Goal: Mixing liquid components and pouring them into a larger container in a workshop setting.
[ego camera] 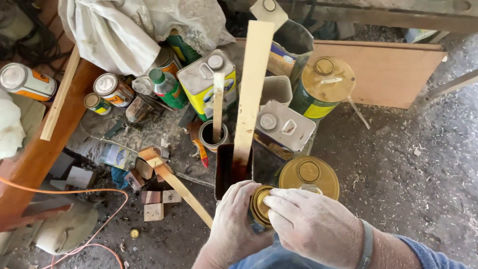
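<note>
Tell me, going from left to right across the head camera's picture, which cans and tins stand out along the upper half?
Orange can lying on its side → white-lidded can → green bottle → yellow rectangular tin → grey rectangular tin → big round green can with a gold lid.

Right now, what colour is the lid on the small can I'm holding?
Gold-yellow metal, on the small can gripped by the left hand and right hand; head view.

Even, soft daylight; scene bright, no hard shadows. Mild glare on the white cloth (107, 30) upper left and on the silver can lids (105, 83). Darker patch along the top edge. Centre sharp; hands at the bottom slightly soft. Wide-angle bending toward the frame edges.
</note>
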